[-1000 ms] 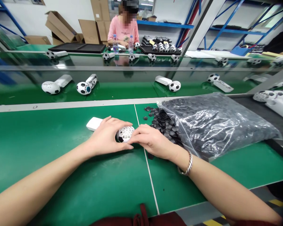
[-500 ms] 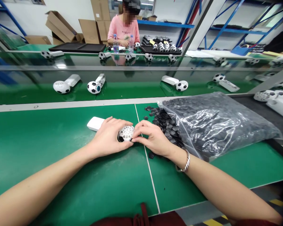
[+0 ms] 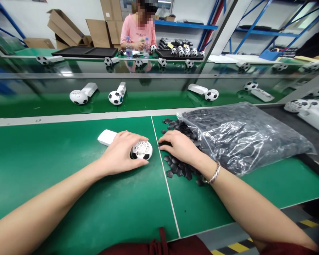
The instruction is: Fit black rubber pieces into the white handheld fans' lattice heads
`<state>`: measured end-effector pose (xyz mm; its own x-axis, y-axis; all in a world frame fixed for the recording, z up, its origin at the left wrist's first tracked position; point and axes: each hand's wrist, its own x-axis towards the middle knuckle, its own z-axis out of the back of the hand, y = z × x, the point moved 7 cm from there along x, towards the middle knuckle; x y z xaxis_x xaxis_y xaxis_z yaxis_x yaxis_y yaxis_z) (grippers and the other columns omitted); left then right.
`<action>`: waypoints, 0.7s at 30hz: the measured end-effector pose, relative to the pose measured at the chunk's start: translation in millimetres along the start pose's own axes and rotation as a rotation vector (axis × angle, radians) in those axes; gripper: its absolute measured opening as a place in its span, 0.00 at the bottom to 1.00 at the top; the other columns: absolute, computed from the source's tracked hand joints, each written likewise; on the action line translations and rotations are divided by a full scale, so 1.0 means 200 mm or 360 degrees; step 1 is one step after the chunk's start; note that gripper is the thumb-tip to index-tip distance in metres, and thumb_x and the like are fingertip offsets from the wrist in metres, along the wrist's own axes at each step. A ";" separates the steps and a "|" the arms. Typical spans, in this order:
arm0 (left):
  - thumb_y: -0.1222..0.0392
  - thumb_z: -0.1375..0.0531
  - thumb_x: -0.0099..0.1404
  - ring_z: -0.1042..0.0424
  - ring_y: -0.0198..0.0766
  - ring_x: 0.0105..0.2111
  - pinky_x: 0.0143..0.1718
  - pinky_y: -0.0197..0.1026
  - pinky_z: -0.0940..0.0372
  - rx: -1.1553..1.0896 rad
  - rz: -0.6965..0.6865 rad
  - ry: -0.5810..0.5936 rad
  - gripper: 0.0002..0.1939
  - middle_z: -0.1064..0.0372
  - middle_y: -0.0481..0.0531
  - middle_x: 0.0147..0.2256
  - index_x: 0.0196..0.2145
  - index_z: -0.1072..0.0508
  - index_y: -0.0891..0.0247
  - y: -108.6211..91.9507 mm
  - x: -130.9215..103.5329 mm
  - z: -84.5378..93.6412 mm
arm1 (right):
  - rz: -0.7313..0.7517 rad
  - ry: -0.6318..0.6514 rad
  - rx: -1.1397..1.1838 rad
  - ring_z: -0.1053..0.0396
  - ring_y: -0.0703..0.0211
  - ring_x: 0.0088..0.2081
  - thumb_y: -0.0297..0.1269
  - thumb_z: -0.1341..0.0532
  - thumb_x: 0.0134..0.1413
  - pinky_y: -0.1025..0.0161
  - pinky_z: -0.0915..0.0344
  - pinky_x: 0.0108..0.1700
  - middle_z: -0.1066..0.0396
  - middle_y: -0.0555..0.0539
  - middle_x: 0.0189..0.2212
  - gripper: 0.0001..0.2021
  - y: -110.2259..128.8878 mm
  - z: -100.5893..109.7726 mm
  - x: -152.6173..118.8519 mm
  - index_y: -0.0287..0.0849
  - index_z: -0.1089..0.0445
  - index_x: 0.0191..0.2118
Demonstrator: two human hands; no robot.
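My left hand (image 3: 122,152) is wrapped round a white plastic football-shaped head (image 3: 141,151) with black patches and an open lattice on top. Its white handle (image 3: 106,137) sticks out behind my fingers to the left, resting on the green table. My right hand (image 3: 177,145) is at the left edge of a heap of black pentagon pieces (image 3: 179,169), thumb and fingertips pinched together. A dark sliver of a black pentagon piece (image 3: 160,145) shows between those fingertips.
A clear plastic bag (image 3: 250,134) full of black pieces lies right of the heap. Beyond the table edge, a green conveyor (image 3: 149,95) carries several football-headed devices (image 3: 211,94). Across it sits a person in a pink shirt (image 3: 138,32), near water bottles (image 3: 129,47) and black trays (image 3: 85,52).
My right hand has moved right, from the football head to the heap of black pieces. My left hand keeps its hold. Devices on the near conveyor have shifted right, those on the far one left.
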<state>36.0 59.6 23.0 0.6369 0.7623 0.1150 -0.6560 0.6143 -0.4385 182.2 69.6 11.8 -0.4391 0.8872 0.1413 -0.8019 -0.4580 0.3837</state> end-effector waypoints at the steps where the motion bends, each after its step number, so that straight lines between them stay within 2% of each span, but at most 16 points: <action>1: 0.48 0.38 0.51 0.39 0.47 0.47 0.54 0.55 0.53 -0.0003 -0.0028 0.0037 0.27 0.34 0.51 0.45 0.48 0.37 0.57 0.00 0.00 0.00 | 0.0027 0.0067 -0.0105 0.35 0.56 0.39 0.33 0.39 0.50 0.60 0.40 0.44 0.30 0.46 0.32 0.05 0.01 -0.02 0.00 0.40 0.28 0.33; 4: 0.56 0.40 0.53 0.47 0.50 0.54 0.57 0.59 0.60 -0.0009 -0.0029 0.0156 0.26 0.39 0.51 0.51 0.50 0.38 0.55 -0.02 -0.02 -0.03 | 0.0095 0.0171 -0.0324 0.35 0.55 0.39 0.32 0.42 0.53 0.61 0.39 0.42 0.30 0.44 0.32 0.07 0.04 -0.06 -0.01 0.39 0.28 0.35; 6: 0.58 0.40 0.52 0.55 0.54 0.57 0.55 0.61 0.57 0.0037 0.0076 0.0099 0.27 0.46 0.53 0.56 0.51 0.38 0.53 -0.03 -0.03 -0.02 | 0.0107 0.0186 -0.0419 0.35 0.55 0.39 0.32 0.44 0.55 0.61 0.39 0.41 0.31 0.44 0.33 0.08 0.07 -0.07 -0.02 0.38 0.29 0.37; 8: 0.55 0.39 0.52 0.55 0.56 0.56 0.53 0.61 0.53 0.0067 0.0197 -0.0029 0.27 0.50 0.55 0.57 0.51 0.36 0.53 -0.03 -0.05 -0.01 | 0.0107 0.0191 -0.0496 0.35 0.56 0.38 0.31 0.46 0.56 0.62 0.38 0.39 0.32 0.43 0.32 0.08 0.08 -0.08 -0.02 0.37 0.30 0.38; 10: 0.53 0.38 0.52 0.52 0.55 0.54 0.53 0.59 0.51 0.0039 0.0218 -0.0089 0.26 0.45 0.56 0.52 0.50 0.35 0.54 -0.03 -0.05 -0.01 | 0.0112 0.0190 -0.0573 0.35 0.56 0.36 0.29 0.47 0.56 0.62 0.39 0.38 0.33 0.43 0.31 0.09 0.08 -0.08 -0.02 0.37 0.31 0.39; 12: 0.56 0.39 0.53 0.49 0.52 0.53 0.54 0.57 0.50 -0.0049 0.0133 -0.0028 0.25 0.39 0.54 0.47 0.50 0.35 0.55 -0.03 -0.04 -0.02 | 0.0117 0.0189 -0.0598 0.35 0.56 0.35 0.28 0.47 0.56 0.62 0.39 0.37 0.34 0.44 0.30 0.09 0.07 -0.08 -0.02 0.38 0.30 0.38; 16: 0.62 0.40 0.54 0.56 0.48 0.59 0.58 0.53 0.54 -0.0316 -0.0044 0.0169 0.27 0.42 0.50 0.52 0.51 0.38 0.54 0.00 -0.02 -0.03 | 0.0124 0.0174 -0.0343 0.35 0.59 0.38 0.24 0.49 0.56 0.64 0.38 0.40 0.34 0.44 0.34 0.13 0.04 -0.08 -0.03 0.39 0.31 0.42; 19: 0.65 0.41 0.53 0.59 0.45 0.60 0.60 0.51 0.56 -0.0420 -0.0068 0.0209 0.27 0.44 0.49 0.54 0.52 0.39 0.54 0.02 -0.02 -0.03 | 0.0214 0.0120 -0.0162 0.36 0.60 0.39 0.24 0.50 0.56 0.64 0.38 0.40 0.34 0.43 0.36 0.13 0.06 -0.06 -0.03 0.38 0.32 0.43; 21: 0.66 0.42 0.53 0.59 0.45 0.61 0.60 0.52 0.57 -0.0451 -0.0081 0.0208 0.27 0.44 0.49 0.54 0.51 0.39 0.54 0.02 -0.01 -0.03 | 0.0300 0.0011 -0.0105 0.36 0.60 0.38 0.27 0.49 0.57 0.63 0.37 0.40 0.33 0.44 0.34 0.12 0.09 -0.03 -0.04 0.39 0.31 0.42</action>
<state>33.4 59.2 15.5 0.7247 0.6881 0.0357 -0.4948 0.5558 -0.6681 167.6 54.2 11.8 -0.5867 0.7851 0.1984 -0.7300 -0.6188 0.2901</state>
